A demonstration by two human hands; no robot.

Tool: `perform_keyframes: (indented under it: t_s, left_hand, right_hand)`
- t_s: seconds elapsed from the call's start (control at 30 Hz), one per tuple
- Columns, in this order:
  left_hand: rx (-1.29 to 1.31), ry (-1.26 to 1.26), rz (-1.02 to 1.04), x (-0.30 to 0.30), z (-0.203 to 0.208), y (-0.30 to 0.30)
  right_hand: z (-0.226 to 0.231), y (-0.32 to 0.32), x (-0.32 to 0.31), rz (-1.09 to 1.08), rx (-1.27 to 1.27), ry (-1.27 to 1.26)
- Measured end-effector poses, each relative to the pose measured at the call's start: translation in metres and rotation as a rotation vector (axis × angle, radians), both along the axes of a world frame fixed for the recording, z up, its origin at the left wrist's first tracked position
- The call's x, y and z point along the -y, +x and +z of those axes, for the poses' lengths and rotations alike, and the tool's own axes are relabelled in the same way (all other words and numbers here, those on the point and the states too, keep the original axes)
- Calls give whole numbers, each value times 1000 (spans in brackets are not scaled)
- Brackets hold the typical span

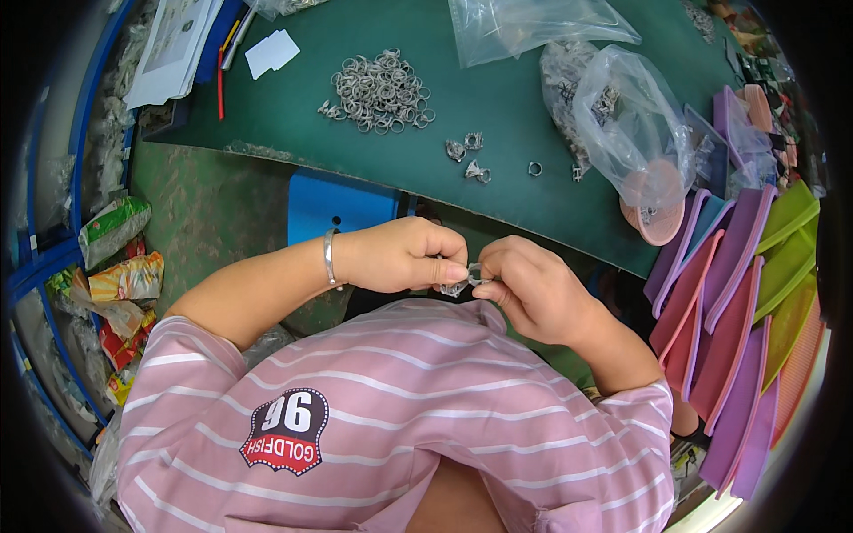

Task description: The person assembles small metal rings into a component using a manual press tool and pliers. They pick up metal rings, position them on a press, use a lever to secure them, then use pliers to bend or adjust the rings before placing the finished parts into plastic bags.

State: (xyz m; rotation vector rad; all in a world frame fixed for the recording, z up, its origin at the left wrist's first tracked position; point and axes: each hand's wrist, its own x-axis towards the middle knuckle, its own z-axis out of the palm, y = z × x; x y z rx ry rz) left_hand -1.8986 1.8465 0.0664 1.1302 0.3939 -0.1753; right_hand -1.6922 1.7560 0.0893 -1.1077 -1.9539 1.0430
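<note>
From my remote feed I watched two hands meet at the middle of the dial, both closed in a pinch. The left hand (pixel 413 253), with one bracelet (pixel 330 258) on its wrist, gripped small silver parts (pixel 455 289) between thumb and fingers; the right hand (pixel 542 289) pinched at them from the 3 o'clock side. I counted at least two parts there, but the fingertips covered some of them.

Above the hands, from 11 to 2 o'clock, stretched one green worktop (pixel 293 115). It carried one heap of rings (pixel 382 91) just short of 12, overlapping too much for me to count. Between 12 and 1 lay three pieces (pixel 478 171) in a loose group, near one another, and toward half past 1, one lone ring (pixel 535 169), well apart from the heap.

I made out three clear bags: one flat (pixel 533 31) at 1, one filled (pixel 562 84) just beyond it, and one gaping (pixel 626 147) at 2, its lower end at one pink cup (pixel 659 231) near 3. One blue stool (pixel 333 204) stood at 10.
</note>
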Motion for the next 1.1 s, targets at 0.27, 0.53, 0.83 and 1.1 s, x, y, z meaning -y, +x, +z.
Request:
perform_keyframes:
  t_s: [0.27, 0.53, 0.83, 1.1]
  left_hand:
    - [175, 566, -222, 26, -7, 0]
    - [-226, 761, 385, 4, -80, 9]
    - [-270, 986, 680, 4, -154, 40]
    - [-339, 972, 723, -5, -149, 37]
  right_hand:
    - [5, 5, -12, 68, -128, -90]
    - [-110, 51, -42, -472, 285, 55]
    - [-154, 18, -46, -477, 543, 101]
    - [-135, 18, -38, -535, 314, 31]
